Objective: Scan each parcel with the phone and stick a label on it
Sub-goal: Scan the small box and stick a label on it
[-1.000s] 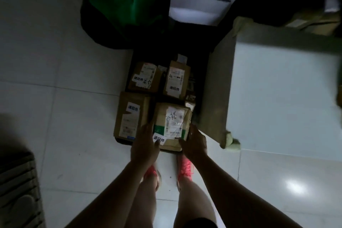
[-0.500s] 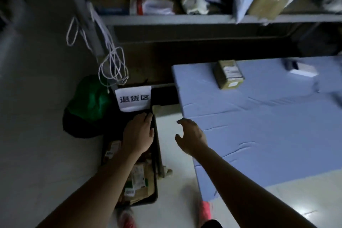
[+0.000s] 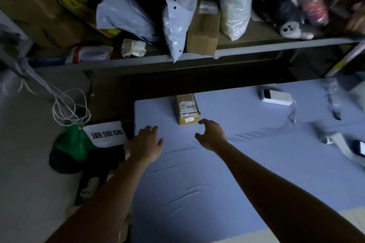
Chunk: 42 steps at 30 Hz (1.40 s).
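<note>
On table (image 3: 197, 183), parcel (image 3: 187, 109) lies just beyond both hands, long axis pointing away. Right hand (image 3: 213, 134) nearer, by its near end, loosely curled, empty; left hand (image 3: 146, 145) spread, empty.

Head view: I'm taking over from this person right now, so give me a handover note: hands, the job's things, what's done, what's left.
Left hand open, over the blue table cover near its left edge.
Right hand open, fingers loosely curved, just short of the small cardboard parcel, not touching it.
Parcel lies flat on the cover, printed label up.
A lit-screen device, perhaps the phone, sits at the right edge; a white device lies farther back.
Done: cannot tell for this parcel.
Left: likely grasp it, scan it, stick a label.
</note>
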Motion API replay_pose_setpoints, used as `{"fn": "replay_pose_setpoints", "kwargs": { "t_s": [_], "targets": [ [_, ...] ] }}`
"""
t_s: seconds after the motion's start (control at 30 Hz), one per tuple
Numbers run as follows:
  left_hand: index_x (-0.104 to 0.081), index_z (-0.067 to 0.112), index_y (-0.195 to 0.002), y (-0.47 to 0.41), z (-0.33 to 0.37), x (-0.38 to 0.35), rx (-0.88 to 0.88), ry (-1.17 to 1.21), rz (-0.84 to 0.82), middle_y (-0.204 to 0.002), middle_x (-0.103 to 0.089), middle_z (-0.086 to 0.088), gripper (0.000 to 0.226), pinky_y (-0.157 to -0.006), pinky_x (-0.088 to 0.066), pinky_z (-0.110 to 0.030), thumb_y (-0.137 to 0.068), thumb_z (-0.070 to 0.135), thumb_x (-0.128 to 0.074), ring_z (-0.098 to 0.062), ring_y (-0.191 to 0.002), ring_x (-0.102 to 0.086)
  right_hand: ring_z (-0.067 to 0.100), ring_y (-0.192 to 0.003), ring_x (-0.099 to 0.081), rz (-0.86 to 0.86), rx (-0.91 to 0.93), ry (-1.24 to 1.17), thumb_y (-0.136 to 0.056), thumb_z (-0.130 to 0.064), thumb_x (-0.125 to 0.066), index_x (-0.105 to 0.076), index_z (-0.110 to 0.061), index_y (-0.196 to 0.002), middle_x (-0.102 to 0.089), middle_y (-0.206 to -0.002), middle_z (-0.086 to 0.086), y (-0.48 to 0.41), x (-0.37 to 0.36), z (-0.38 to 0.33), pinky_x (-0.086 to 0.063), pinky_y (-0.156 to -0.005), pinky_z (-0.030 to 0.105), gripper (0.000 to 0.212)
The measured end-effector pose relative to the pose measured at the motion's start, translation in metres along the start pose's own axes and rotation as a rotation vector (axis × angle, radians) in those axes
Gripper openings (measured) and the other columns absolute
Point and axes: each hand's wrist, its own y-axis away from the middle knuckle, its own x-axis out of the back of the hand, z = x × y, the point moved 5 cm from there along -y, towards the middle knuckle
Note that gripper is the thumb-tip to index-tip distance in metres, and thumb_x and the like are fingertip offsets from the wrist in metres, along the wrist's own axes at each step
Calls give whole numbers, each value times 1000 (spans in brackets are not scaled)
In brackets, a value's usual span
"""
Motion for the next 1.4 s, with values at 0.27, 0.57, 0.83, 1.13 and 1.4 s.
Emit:
{"fn": "replay_pose_setpoints", "kwargs": {
  "t_s": [0.27,0.57,0.83,1.13,1.4],
  "targets": [
    [-32,14,-153,-77,35,-25,43,146,2,-149,-46,-12,62,-101,-45,-45,-102,46,-45,-31,-133,-48,26,-118,-60,-6,1,-126,-92,-28,-66,-50,-20,-142,-64,-129,8,-71,-6,10,-49,-94,33,53],
    [-54,16,-135,-145,60,-67,87,663,-80,-131,-63,-8,35,-91,-53,-37,-102,28,-53,-27,-116,-61,24,-99,-69,44,-90,-173,-91,-26,-72,-68,-14,-116,-74,-110,5,-125,-19,11,-48,-73,25,28],
    [-53,20,-139,-118,123,-80,12,741,-65,-125,-63,-6,37,-78,-44,-21,-103,22,-53,-14,-104,-57,20,-92,-71,105,-209,-321,-86,-18,-71,-72,-21,-110,-76,-103,0,-84,3,80,-53,-65,22,24],
    [-56,22,-139,-50,326,-104,-81,794,-90,-137,-60,-7,39,-93,-56,-37,-101,29,-56,-24,-118,-62,14,-94,-70,168,-217,-397,-88,-24,-72,-68,-23,-118,-74,-109,-5,7,100,267,-58,-76,27,30],
    [-53,25,-143,28,508,-161,-62,782,-150,-130,-64,-7,41,-84,-53,-28,-102,33,-53,-18,-109,-63,18,-91,-71,86,-215,-340,-75,-40,-71,-74,-25,-101,-76,-98,-4,98,174,424,-59,-76,32,30]
  ]
}}
